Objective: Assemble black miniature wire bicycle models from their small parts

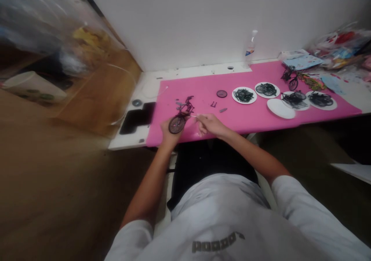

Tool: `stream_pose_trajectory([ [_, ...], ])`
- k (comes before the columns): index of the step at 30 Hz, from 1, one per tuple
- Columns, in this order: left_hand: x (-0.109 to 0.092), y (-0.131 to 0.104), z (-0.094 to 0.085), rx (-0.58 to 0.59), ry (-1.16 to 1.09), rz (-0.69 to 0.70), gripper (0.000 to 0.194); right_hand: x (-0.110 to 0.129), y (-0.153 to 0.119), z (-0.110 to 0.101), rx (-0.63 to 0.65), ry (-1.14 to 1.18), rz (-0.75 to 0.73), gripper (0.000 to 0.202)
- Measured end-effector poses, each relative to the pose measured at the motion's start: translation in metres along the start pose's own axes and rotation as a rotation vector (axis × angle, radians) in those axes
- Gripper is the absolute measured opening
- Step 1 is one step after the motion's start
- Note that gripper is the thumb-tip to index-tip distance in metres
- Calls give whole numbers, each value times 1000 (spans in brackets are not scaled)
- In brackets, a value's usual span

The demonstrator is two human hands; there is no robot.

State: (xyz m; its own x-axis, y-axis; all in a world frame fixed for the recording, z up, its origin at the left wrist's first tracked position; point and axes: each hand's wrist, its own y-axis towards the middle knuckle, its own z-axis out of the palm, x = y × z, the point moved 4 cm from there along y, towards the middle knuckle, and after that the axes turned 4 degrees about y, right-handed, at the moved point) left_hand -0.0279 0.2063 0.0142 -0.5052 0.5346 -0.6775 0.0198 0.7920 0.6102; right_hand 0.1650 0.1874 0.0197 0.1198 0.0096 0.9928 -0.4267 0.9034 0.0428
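My left hand (pixel 169 138) is closed around a small dark model bicycle (pixel 184 108), keeping it just above the near edge of a pink mat (pixel 203 85). One spoked wheel on it faces me. Between the fingers of my right hand (pixel 213 125) is a thin metal rod (pixel 192 116), its tip against or close to the bicycle's middle; whether it touches cannot be made out. A loose spoked wheel (pixel 222 94), a small forked black part (pixel 213 104) and a small grey piece (pixel 223 110) lie to the right.
White plates with dark parts, including one plate of short pieces (pixel 244 95), line the right side beside a bare plate (pixel 281 109). Another model bicycle (pixel 290 77) stands behind them. A clear bottle (pixel 251 46) is by the wall; a black phone-like object (pixel 137 118) lies left.
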Motion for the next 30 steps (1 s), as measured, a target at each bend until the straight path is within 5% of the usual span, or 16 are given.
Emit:
stream_pose_trajectory([
  [6,2,0,3,-18,-51,-57,27,-6,5,-4,-87,61,111,29],
  [13,7,2,3,-27,-102,-98,27,11,-1,-10,-183,-833,-381,24],
  [17,6,3,3,-5,-74,-91,21,3,3,-10,-121,-1133,-415,27],
  [20,7,1,4,-7,-55,-68,21,0,1,-10,-157,-933,-309,34],
  [25,6,0,3,-3,-39,-24,22,-5,0,-2,-72,-180,-64,51],
  [30,3,0,7,30,-39,-8,16,-4,4,-8,-66,-63,62,40],
])
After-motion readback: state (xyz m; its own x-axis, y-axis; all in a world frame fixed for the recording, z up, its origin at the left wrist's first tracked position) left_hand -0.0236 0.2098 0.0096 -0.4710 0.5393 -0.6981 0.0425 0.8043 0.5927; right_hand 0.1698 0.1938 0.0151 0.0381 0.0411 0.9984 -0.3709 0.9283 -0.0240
